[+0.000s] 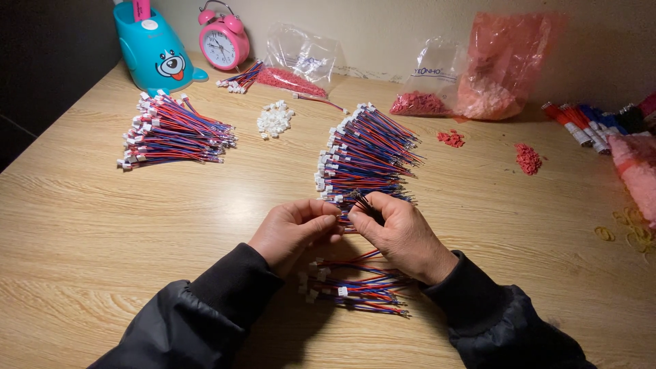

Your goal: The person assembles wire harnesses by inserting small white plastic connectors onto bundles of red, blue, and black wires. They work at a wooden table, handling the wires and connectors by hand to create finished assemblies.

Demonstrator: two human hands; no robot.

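The left hand [295, 229] and right hand [400, 232] cover whatever sits between their fingertips. Both forearms hide part of the wire bundle [355, 283] beneath. The pink bag [639, 171] is cut by the right edge, the blue pencil sharpener [154, 48] by the top.

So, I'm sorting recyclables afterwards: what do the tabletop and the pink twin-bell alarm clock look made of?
The tabletop looks like pale wood or wood-grain laminate; grain lines show, with a slight sheen. The pink alarm clock looks like painted metal or glossy plastic; its shell shines, but which one is unclear.
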